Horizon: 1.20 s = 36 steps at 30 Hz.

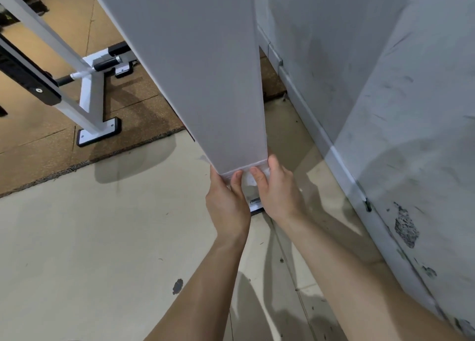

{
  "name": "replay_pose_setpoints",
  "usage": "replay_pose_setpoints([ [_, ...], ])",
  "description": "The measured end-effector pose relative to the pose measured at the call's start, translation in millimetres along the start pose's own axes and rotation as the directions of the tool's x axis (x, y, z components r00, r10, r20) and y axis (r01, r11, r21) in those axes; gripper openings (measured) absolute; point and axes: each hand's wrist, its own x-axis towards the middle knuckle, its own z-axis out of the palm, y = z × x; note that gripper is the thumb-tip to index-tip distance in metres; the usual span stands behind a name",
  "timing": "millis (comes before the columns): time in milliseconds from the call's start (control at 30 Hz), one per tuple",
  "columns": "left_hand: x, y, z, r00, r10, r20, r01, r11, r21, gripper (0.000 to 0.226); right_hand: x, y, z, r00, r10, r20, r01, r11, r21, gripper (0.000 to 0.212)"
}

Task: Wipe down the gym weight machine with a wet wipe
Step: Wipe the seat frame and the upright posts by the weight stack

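Fingers [236, 183]: closed on the wet wipe [247, 177] at the lower centre of the frame. Both thumbs are pressed on its near side, and the other digits are hidden behind the panel's edge.
Hands: the left hand [226, 201] and right hand [277, 194] are set close together, thumbs almost touching.
Wet wipe: stretched along the bottom edge of the white panel [205, 83] and held flat against it.
White panel: a tall face of the weight machine, seen across the upper centre of the frame and narrowing toward the hands.
Surroundings: a white frame [84, 93] on a rubber mat [38, 147] at the upper left, a scuffed wall [411, 109] at the right, and pale floor [102, 237] below.
Step in hand: the panel's end is judged to be under wiping, with the wipe clamped round the edge.
Next move: even pressure from both thumbs is called for, so that the wipe is drawn along the face without bunching or slipping off the edge.
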Motion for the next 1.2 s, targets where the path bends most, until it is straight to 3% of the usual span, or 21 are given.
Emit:
replay_pose_setpoints([
  [133,0,-18,8,1.000,-0.016,0.012,0.016,1.000,0.021,0.019,0,27,15,0.998,0.058,-0.003,-0.058,0.998,-0.007,0.038],
  [300,2,-16,13,0.997,0.007,-0.075,-0.011,0.998,-0.054,0.013,4,24,19,0.996,0.029,-0.083,-0.029,1.000,0.000,0.039],
  [400,1,-38,25,0.999,-0.012,-0.045,0.012,1.000,-0.017,0.006,6,41,29,0.995,0.008,-0.098,-0.006,1.000,0.013,0.042],
  [733,-7,-110,71,0.994,-0.110,0.012,0.107,0.985,0.138,0.018,6,111,66,0.996,0.078,-0.048,-0.077,0.997,0.011,0.042],
  [933,-6,-136,84,0.987,-0.150,0.051,0.137,0.969,0.204,0.023,5,140,78,0.988,0.155,0.020,-0.153,0.984,-0.086,0.045],
  [1067,-4,-152,90,0.978,-0.188,0.095,0.161,0.958,0.235,0.028,7,157,87,0.986,0.162,0.027,-0.147,0.941,-0.305,0.049],
  [1200,-1,-159,91,0.965,-0.223,0.139,0.181,0.947,0.264,0.028,7,162,91,0.985,0.170,0.025,-0.155,0.940,-0.303,0.048],
])
